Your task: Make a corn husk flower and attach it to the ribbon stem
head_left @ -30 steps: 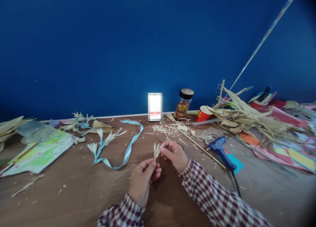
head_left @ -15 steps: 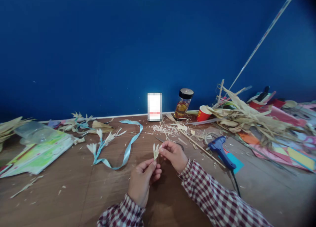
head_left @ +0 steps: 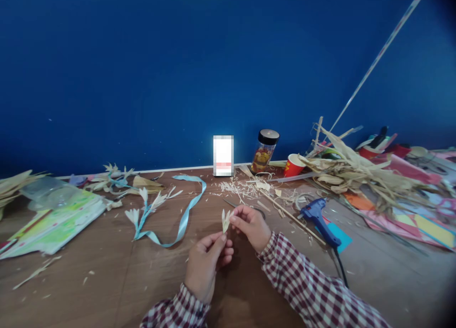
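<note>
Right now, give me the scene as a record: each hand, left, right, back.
Left hand: pinches the base of a pale petal-like bundle, tips up
Right hand: fingertips at the bundle's right edge; grip unclear
Left: light-blue ribbon in a loose curve, by a blue-stemmed flower
Right: blue glue gun over teal paper; dry husks beyond
Back: black-lidded jar, red cup

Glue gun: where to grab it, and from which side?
Probably best by the handle, coming down from the near right. The glue gun lies on its side, handle slanting toward the wearer and nozzle pointing left, away from that approach. Mind the black cord trailing from the handle's end.
</note>
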Motion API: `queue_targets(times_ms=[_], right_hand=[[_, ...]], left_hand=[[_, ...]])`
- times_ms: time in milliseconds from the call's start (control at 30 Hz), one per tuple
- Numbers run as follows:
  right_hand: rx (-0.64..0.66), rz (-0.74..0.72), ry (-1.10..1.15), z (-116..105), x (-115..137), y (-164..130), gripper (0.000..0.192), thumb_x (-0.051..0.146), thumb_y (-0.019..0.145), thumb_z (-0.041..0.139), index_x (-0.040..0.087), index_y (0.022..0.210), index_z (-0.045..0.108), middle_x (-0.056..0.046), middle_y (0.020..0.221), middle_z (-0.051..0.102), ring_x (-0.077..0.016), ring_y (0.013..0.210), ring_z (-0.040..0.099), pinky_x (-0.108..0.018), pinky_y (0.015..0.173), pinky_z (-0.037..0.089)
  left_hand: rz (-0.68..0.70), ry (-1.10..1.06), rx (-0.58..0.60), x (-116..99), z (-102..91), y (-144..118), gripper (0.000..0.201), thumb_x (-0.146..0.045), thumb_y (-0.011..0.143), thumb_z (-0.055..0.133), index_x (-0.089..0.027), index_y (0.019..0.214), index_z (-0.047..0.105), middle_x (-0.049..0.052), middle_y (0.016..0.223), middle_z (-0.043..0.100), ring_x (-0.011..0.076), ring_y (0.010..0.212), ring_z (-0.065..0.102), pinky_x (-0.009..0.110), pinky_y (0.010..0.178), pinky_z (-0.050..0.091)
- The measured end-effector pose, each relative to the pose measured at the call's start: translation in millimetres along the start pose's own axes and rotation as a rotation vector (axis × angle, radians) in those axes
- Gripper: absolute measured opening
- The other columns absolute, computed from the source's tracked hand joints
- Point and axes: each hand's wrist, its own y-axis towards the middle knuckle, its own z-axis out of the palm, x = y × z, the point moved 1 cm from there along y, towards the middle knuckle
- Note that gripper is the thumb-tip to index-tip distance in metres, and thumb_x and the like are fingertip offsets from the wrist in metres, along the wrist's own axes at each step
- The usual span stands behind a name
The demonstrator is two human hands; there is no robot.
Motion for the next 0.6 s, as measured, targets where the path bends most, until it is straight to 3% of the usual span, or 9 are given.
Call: queue_targets(times_ms=[600], right_hand=[[0.02, -0.031, -0.002, 1.1, -0.8, 0.7, 0.016, 0.028, 0.071, 0.063, 0.016, 0.073, 0.052, 0.006, 0.056, 0.053, -0.0061, 0.046, 0.044, -0.019, 0.046, 0.035]], left_hand=[[0.019, 0.035, 0.005, 1.0, -0.8, -0.5, 0.021, -0.027, 0.062, 0.07, -0.01, 0.074, 0.064, 0.003, 0.06, 0.065, 0.0069, 0.047, 0.057, 0.016, 0.043, 0.048]])
